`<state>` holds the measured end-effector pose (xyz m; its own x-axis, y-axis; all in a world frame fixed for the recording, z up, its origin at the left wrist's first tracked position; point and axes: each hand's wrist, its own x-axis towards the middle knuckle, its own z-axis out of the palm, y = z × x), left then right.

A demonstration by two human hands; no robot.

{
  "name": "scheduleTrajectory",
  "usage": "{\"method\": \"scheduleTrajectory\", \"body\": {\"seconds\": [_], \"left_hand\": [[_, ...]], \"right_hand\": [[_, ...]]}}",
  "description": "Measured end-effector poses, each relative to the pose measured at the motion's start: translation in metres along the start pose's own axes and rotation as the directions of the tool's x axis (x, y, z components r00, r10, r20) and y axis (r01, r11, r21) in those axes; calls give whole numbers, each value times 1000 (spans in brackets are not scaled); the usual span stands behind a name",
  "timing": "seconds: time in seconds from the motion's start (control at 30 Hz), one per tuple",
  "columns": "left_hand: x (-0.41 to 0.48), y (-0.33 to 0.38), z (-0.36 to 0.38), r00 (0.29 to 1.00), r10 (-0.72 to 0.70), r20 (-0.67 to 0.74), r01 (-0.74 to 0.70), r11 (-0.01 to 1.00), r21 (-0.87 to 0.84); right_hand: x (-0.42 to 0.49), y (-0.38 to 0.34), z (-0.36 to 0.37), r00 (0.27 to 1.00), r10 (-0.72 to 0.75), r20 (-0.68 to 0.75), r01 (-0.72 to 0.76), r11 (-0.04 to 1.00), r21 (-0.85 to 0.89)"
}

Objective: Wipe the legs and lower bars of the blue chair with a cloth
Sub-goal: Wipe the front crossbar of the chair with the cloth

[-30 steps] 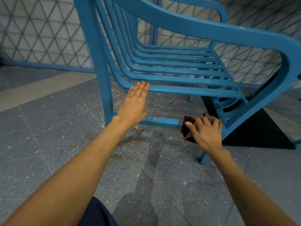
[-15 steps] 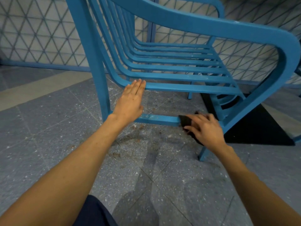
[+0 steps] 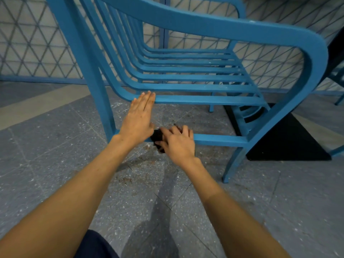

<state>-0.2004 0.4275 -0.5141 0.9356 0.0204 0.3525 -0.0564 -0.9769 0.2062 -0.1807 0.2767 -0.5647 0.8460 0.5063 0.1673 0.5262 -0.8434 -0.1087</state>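
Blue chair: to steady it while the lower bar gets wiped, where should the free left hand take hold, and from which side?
Probably the upright leg of the blue chair, taken from the near left side: it is slim enough to wrap, stands right beside the left hand, and is clear of the right hand pressing the cloth on the lower bar.

Most of the cloth (image 3: 157, 137) is hidden under the right hand (image 3: 177, 144); only a dark, blurry-edged patch shows at frame centre. Both hands cover the left stretch of the lower bar (image 3: 219, 140). The left hand (image 3: 138, 121) shows its back only, so palm contact with the bar can't be told (same for its fingertips at the seat slat (image 3: 204, 99)). The upper edge cuts off the top of the blue chair (image 3: 204, 25). The black mat (image 3: 288, 144) at right is partly behind the chair.
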Motion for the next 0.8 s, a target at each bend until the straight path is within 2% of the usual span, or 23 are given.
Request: {"method": "scheduleTrajectory", "body": {"seconds": [0.13,0.3,0.37,0.5,0.53,0.6,0.67,0.73,0.8], "left_hand": [[-1,-5,-3,1000,28,-2,-28,999,-19],[0,-12,-5,999,34,28,-32,997,-66],[-2,-14,-6,998,42,47,-38,996,-82],[-3,-10,-11,994,36,99,-27,996,-86],[-4,-8,-12,994,25,102,-17,997,-81],[-8,-5,-17,997,32,63,-28,997,-72],[-13,-2,-22,995,84,-52,-86,995,-53],[-16,6,-22,986,103,-130,-114,990,-77],[-18,24,-14,993,78,-93,-92,985,-148]], "right_hand": [[-19,35,-10,995,-97,17,97,995,6],[-52,122,-38,978,201,57,-201,980,-4],[-54,136,-46,966,249,75,-250,968,12],[-27,101,-47,873,467,138,-462,884,-68],[-20,85,-47,859,487,159,-480,873,-84],[-7,49,-39,887,422,189,-414,907,-83],[-2,19,-28,937,301,178,-303,953,-13],[-4,5,-22,963,232,139,-252,956,153],[-3,16,-27,968,221,120,-252,858,448]]}}
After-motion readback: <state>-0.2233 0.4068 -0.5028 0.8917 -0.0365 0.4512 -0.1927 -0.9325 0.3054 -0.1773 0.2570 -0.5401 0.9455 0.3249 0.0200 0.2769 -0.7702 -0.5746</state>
